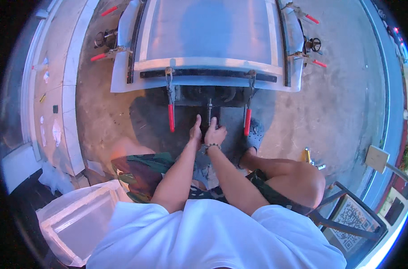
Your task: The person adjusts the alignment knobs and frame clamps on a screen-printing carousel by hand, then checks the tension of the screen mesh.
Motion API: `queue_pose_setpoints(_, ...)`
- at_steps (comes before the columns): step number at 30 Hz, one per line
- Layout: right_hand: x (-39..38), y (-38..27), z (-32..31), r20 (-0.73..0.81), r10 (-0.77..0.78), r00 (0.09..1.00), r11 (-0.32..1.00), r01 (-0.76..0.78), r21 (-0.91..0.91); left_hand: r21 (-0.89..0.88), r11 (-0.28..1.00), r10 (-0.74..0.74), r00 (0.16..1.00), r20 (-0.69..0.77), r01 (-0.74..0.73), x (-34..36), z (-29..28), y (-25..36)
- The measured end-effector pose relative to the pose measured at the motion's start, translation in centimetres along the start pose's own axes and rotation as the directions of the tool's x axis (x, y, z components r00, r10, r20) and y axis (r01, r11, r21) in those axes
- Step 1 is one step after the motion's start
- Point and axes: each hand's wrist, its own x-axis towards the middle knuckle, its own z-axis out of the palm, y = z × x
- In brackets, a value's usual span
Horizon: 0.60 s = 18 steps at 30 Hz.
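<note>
My left hand (pixel 195 132) and my right hand (pixel 214 135) are close together, low under the front of a stretching machine. Between and beyond them a metal threaded rod (pixel 209 107) stands out from the dark machine base (pixel 192 95). My left thumb points up and away from me beside a dark part; the other left fingers are hidden. Curled fingers and a raised thumb show on my right hand, at the same dark part, whose kind I cannot make out. Translucent white mesh (pixel 253 38) lies over a pale frame (pixel 213 62) on top of the machine.
Two red-handled toggle clamps (pixel 171 117) (pixel 248 121) hang either side of my hands. More red handles (pixel 319 63) and a handwheel (pixel 315 44) stick out sideways. A mesh-covered frame (pixel 85 224) leans at lower left. Metal fittings (pixel 308 155) lie on the floor at right.
</note>
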Motion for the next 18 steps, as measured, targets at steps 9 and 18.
queue_pose_setpoints(9,6.6,4.0,1.3,0.701,0.277,0.657,0.567,-0.701,0.432,0.668,0.676,0.495,0.864,-0.098,-0.311,-6.2,2.4,1.4)
queue_pose_setpoints(18,-0.7,-0.4,0.1,-0.059,-0.019,0.998,1.0,0.018,-0.019,0.104,0.993,-0.05,0.999,0.015,0.048,-0.1,-0.7,0.3)
